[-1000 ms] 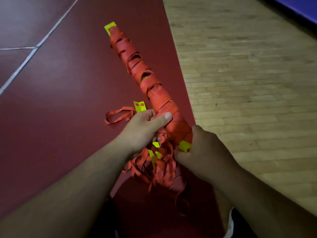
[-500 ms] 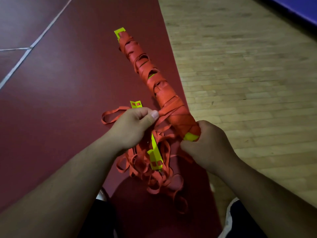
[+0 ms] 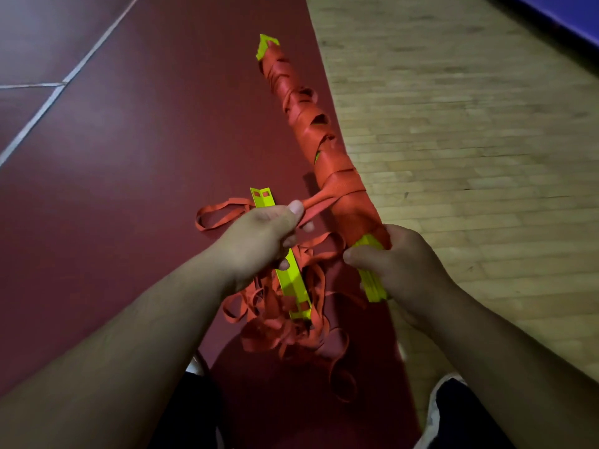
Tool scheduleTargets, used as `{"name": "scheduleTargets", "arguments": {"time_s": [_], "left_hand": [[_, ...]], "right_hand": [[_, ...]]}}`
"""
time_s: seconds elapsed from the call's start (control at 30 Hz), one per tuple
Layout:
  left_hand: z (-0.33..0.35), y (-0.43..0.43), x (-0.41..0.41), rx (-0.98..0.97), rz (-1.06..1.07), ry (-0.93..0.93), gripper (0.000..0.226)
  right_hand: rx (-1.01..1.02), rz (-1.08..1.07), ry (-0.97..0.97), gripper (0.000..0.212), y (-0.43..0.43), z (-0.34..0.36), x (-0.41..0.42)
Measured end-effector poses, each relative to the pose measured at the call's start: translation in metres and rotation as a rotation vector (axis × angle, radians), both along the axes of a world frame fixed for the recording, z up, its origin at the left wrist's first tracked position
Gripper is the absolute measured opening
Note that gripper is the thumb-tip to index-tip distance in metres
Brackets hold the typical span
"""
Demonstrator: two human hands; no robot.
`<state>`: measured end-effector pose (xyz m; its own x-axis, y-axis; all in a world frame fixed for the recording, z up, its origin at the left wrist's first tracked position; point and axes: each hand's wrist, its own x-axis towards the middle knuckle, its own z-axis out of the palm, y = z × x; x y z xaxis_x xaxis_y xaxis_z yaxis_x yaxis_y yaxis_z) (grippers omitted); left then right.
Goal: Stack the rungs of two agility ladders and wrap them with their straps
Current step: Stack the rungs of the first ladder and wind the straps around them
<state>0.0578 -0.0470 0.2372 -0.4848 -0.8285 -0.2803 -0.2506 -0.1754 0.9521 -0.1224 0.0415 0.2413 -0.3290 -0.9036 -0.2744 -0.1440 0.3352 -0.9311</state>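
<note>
A long bundle of stacked yellow rungs [image 3: 324, 147], wound in orange strap, points away from me over the red floor. My right hand [image 3: 402, 264] grips its near end, where bare yellow rung ends [image 3: 372, 286] stick out. My left hand [image 3: 262, 238] is closed on a taut length of orange strap [image 3: 319, 204] that runs to the bundle. A loose yellow rung [image 3: 291, 280] passes under that hand, lying among a tangle of orange straps [image 3: 278, 319] on the floor.
The red court surface [image 3: 129, 189] with white lines [image 3: 42, 108] lies left. Pale wooden flooring [image 3: 470, 140] fills the right side, with a blue strip [image 3: 557, 24] at the far top right. My knees and a shoe [image 3: 440, 413] show at the bottom.
My left hand has drawn the strap out to the left, away from the bundle, pulling it taut. The bundle's far end has swung right, and more bare rung shows under my right hand.
</note>
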Motion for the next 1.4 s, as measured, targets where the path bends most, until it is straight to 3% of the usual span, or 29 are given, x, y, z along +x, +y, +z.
{"name": "scheduleTargets", "arguments": {"time_s": [0.13, 0.23, 0.43, 0.5, 0.53, 0.6, 0.67, 0.8, 0.87, 0.97, 1.13, 1.23, 1.3, 1.4], "left_hand": [[0.002, 0.002, -0.007, 0.105, 0.047, 0.097, 0.044], [0.004, 0.006, -0.007, 0.209, 0.056, 0.238, 0.049], [0.011, 0.016, -0.010, 0.342, -0.103, 0.643, 0.072], [0.013, 0.018, -0.014, 0.274, -0.040, 0.635, 0.076], [0.012, 0.018, -0.015, 0.233, 0.004, 0.605, 0.066], [0.009, 0.013, -0.015, 0.157, 0.105, 0.508, 0.043], [0.006, 0.010, -0.014, 0.092, 0.202, 0.400, 0.036], [-0.005, 0.007, -0.014, 0.059, 0.367, 0.271, 0.035], [-0.011, 0.008, -0.017, 0.041, 0.449, 0.209, 0.047], [-0.016, 0.015, -0.022, -0.136, 0.428, 0.022, 0.046], [-0.008, 0.012, -0.021, -0.229, 0.186, 0.159, 0.043], [-0.004, 0.005, -0.013, -0.255, 0.080, 0.185, 0.047], [-0.004, 0.002, -0.008, -0.193, 0.062, 0.182, 0.042], [-0.007, 0.001, -0.004, -0.033, 0.066, 0.126, 0.045]], "right_hand": [[-0.023, 0.116, -0.453, 0.005, 0.007, 0.012, 0.008], [0.000, 0.286, -0.698, 0.002, 0.013, 0.017, 0.007], [0.143, 0.611, -1.216, 0.055, 0.021, 0.010, 0.010], [0.186, 0.639, -1.120, 0.076, 0.017, 0.010, 0.005], [0.186, 0.619, -1.022, 0.075, 0.015, 0.011, 0.003], [0.141, 0.497, -0.818, 0.055, 0.010, 0.014, -0.002], [0.064, 0.355, -0.590, 0.024, 0.006, 0.014, -0.002], [0.045, 0.341, 0.094, 0.038, 0.006, 0.011, 0.008], [0.080, 0.350, 0.385, 0.042, 0.009, 0.011, 0.015], [0.143, 0.355, 0.762, 0.040, 0.012, 0.004, 0.026], [0.182, 0.232, 0.690, 0.047, 0.005, 0.001, 0.018], [0.146, 0.250, 0.582, 0.039, 0.002, 0.008, 0.002], [0.137, 0.298, 0.399, 0.032, 0.005, 0.011, -0.005], [0.119, 0.334, -0.023, 0.020, 0.014, 0.010, -0.006]]}}
